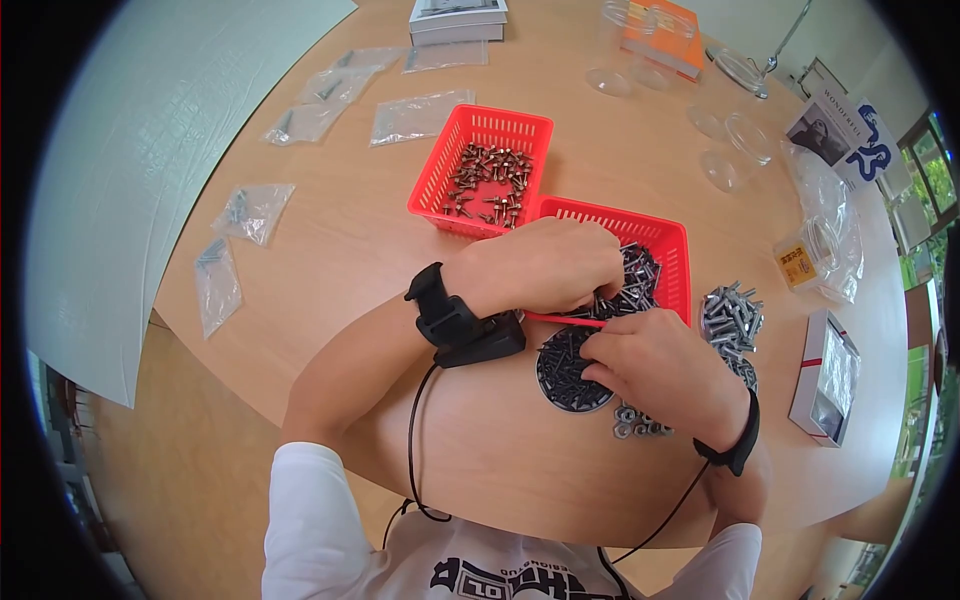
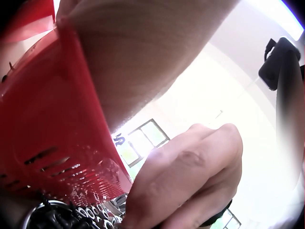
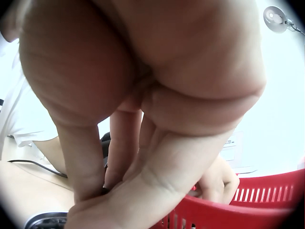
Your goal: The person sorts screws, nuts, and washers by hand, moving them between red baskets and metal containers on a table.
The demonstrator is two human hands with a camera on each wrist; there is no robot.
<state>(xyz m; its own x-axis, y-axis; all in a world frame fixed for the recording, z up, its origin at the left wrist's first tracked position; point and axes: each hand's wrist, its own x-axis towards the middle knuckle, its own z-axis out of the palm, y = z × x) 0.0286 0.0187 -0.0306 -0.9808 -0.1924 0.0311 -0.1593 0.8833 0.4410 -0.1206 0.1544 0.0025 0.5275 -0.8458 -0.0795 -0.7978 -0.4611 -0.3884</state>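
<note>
My left hand [image 1: 545, 262] reaches into the right red basket [image 1: 675, 235], its fingertips hidden at a heap of dark screws [image 1: 640, 280]. Just in front, my right hand [image 1: 670, 375] is over a round container of small black screws [image 1: 570, 375], thumb and forefinger slightly apart and nothing visible between them. The left wrist view has my right hand [image 2: 190, 176] beside the red basket wall [image 2: 57, 114]. In the right wrist view, my right hand [image 3: 157, 95] points down near the round container's rim [image 3: 43, 217], with my left hand [image 3: 217, 183] behind it at the basket.
A second red basket [image 1: 425, 190] holds brownish screws. Silver bolts [image 1: 733, 315] and hex nuts [image 1: 630, 420] lie on the right. Plastic bags [image 1: 415, 117], clear jars [image 1: 720, 170], books [image 1: 458, 22] and a white box [image 1: 825, 380] stand or lie around the table.
</note>
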